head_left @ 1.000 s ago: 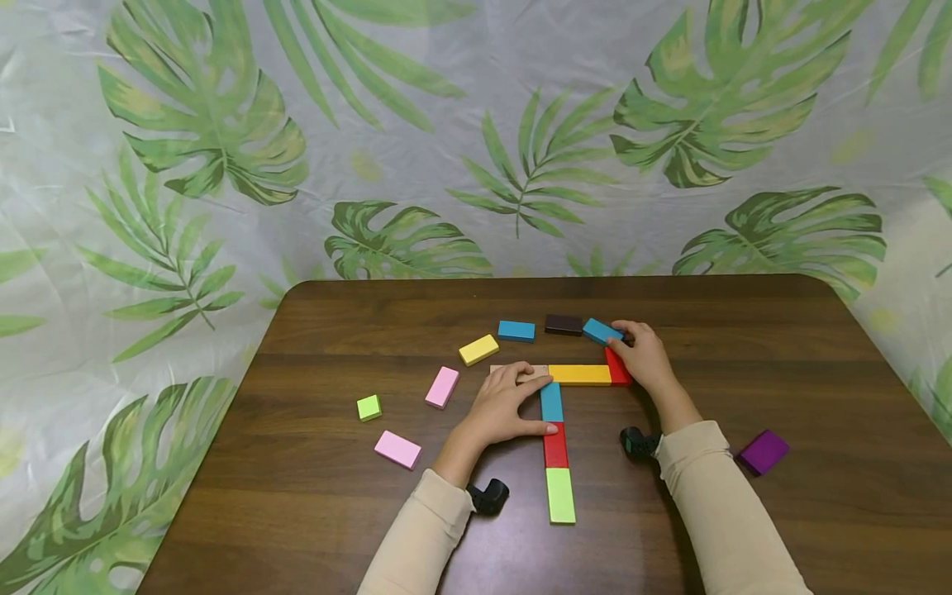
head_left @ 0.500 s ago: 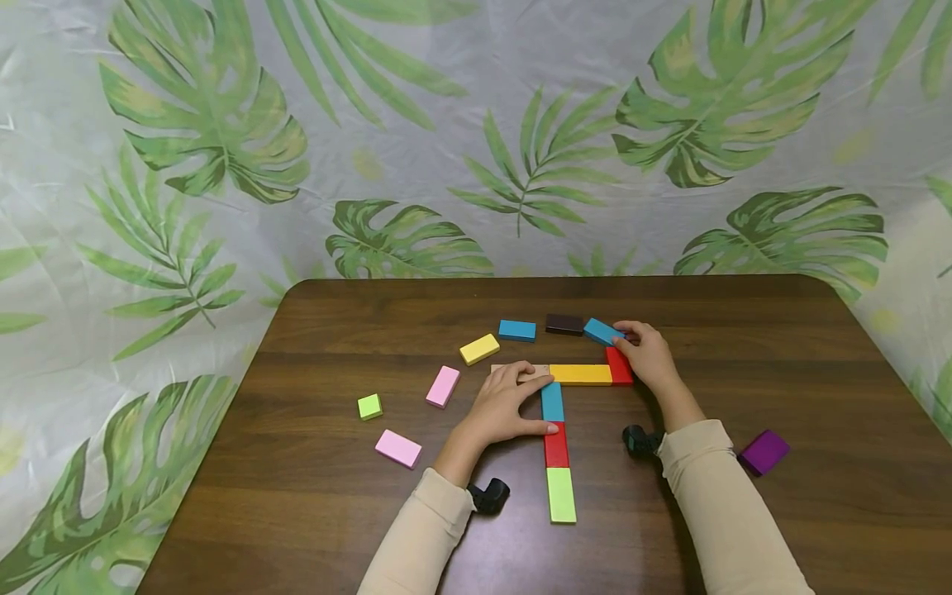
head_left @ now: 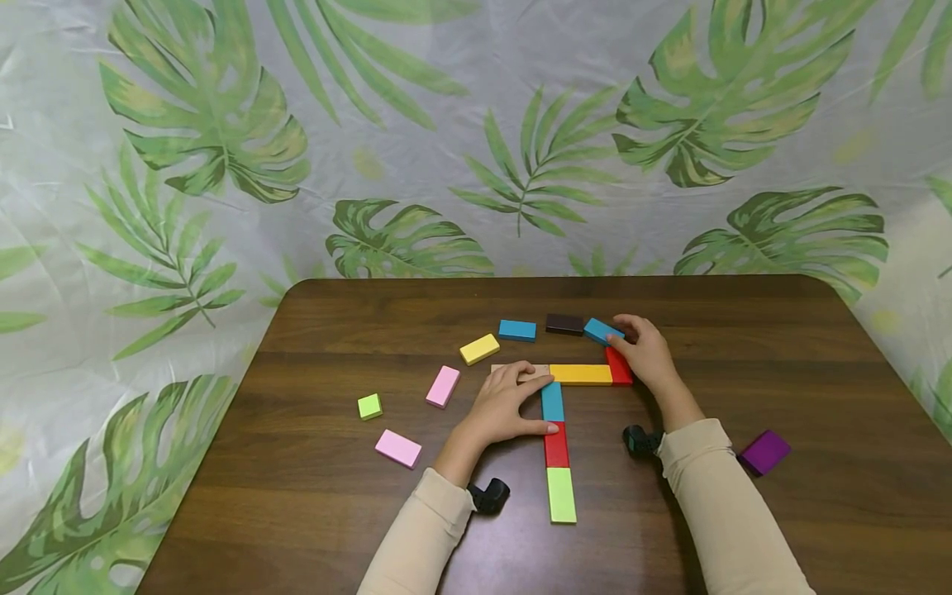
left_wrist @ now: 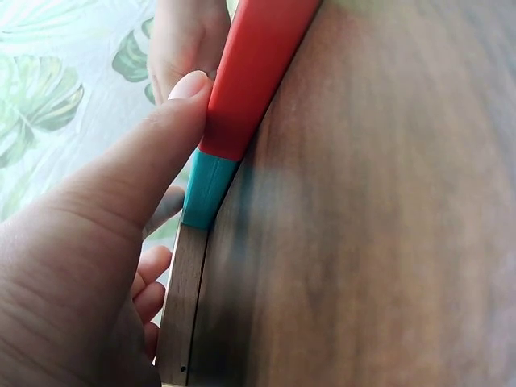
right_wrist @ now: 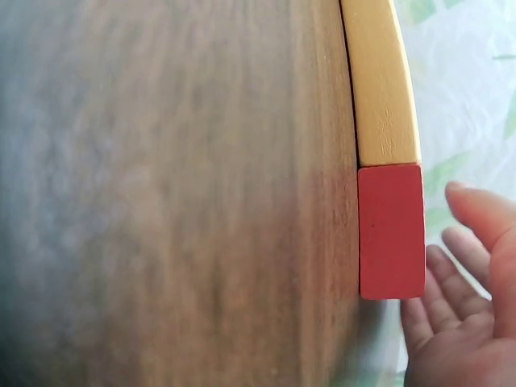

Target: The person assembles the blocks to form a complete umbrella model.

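Along the bench's point(head_left: 297, 496) far side, the blue block point(head_left: 603, 331) lies slanted between the dark block point(head_left: 564, 324) and the far red block point(head_left: 618, 368), just beside the right hand point(head_left: 650, 355), whose thumb and fingers stand loosely apart, seemingly gripping nothing; the left hand point(head_left: 500, 411) spreads across the wooden block point(left_wrist: 182, 294), its thumb on the near red block point(head_left: 555, 448). A stray finger could skew the blue block or push the far red block away from the amber block point(head_left: 580, 375). The left hand covers much of the wooden block, and right fingertip contact is unclear.
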Tool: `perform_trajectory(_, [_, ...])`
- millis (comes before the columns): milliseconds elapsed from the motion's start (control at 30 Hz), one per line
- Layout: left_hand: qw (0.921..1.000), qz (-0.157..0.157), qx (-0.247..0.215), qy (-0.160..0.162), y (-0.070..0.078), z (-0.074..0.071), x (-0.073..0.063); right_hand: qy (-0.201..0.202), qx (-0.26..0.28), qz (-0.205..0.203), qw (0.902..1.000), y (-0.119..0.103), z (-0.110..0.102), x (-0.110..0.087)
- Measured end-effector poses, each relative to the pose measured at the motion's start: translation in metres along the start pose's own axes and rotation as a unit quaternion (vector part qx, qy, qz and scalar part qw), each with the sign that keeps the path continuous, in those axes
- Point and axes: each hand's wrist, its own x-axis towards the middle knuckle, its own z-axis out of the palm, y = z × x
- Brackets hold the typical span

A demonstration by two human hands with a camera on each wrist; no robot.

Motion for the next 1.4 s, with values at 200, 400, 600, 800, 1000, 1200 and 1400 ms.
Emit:
perform_trajectory(200, [1.0000, 0.000, 0.000, 0.000, 0.000, 0.000, 0.000, -0.003, 0.003, -0.020, 0.9998, -0.009, 0.001, 0.002])
perform_trajectory(400, [1.0000, 0.000, 0.001, 0.001, 0.001, -0.001, 0.000, -0.014, -0.007, -0.021, 0.9997, -0.012, 0.006, 0.009])
perform_trajectory(600, [1.0000, 0.001, 0.003, 0.003, 0.000, -0.001, -0.001, -0.032, -0.020, -0.025, 0.9990, -0.016, 0.011, 0.016])
perform_trajectory(800, [1.0000, 0.003, 0.004, 0.002, 0.000, -0.001, 0.000, -0.049, -0.029, -0.023, 0.9981, -0.019, 0.014, 0.020])
perform_trajectory(1000, [1.0000, 0.003, 0.004, 0.003, 0.000, -0.001, 0.000, -0.062, -0.039, -0.023, 0.9970, -0.022, 0.017, 0.023])
perform_trajectory(1200, [1.0000, 0.003, 0.005, 0.004, 0.000, -0.001, 0.000, -0.071, -0.054, -0.017, 0.9959, -0.023, 0.019, 0.028])
perform_trajectory(1400, [1.0000, 0.002, 0.006, 0.002, 0.001, -0.001, 0.000, -0.086, -0.064, -0.017, 0.9941, -0.027, 0.022, 0.030])
